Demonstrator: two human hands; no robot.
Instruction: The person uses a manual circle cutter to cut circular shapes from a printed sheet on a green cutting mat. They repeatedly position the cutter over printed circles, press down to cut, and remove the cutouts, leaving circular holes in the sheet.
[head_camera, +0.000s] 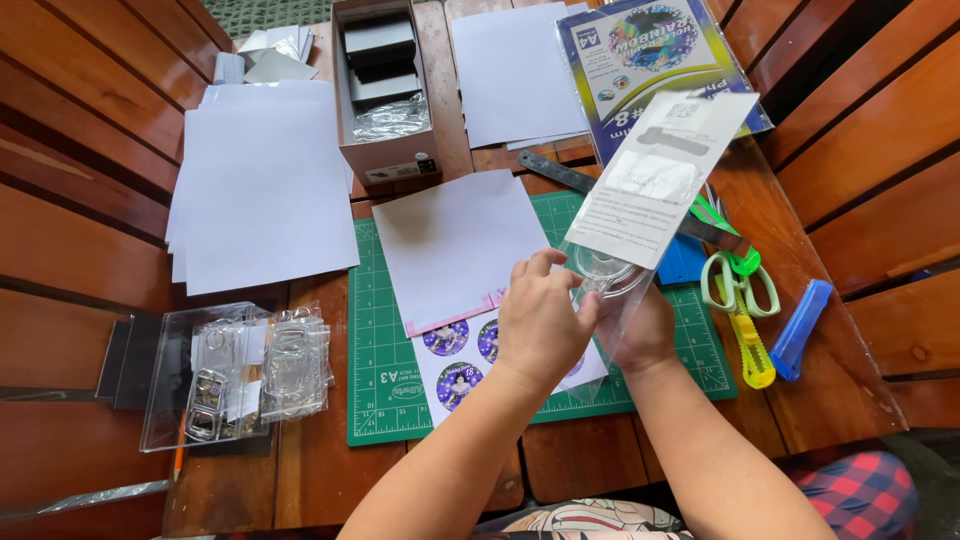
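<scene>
- My left hand pinches the lower edge of a clear plastic sleeve, fingers curled shut on it.
- My right hand is closed on the same sleeve from behind, mostly hidden by it.
- Inside the sleeve, just above my fingers, sits a clear round part and a white printed card.
- Directly beneath both hands lies a sticker sheet with purple round stickers, resting on the green cutting mat.
- Right of the grip: green scissors, a yellow utility knife, a blue cutter.
- Far left: a clear tray of small plastic cases.
</scene>
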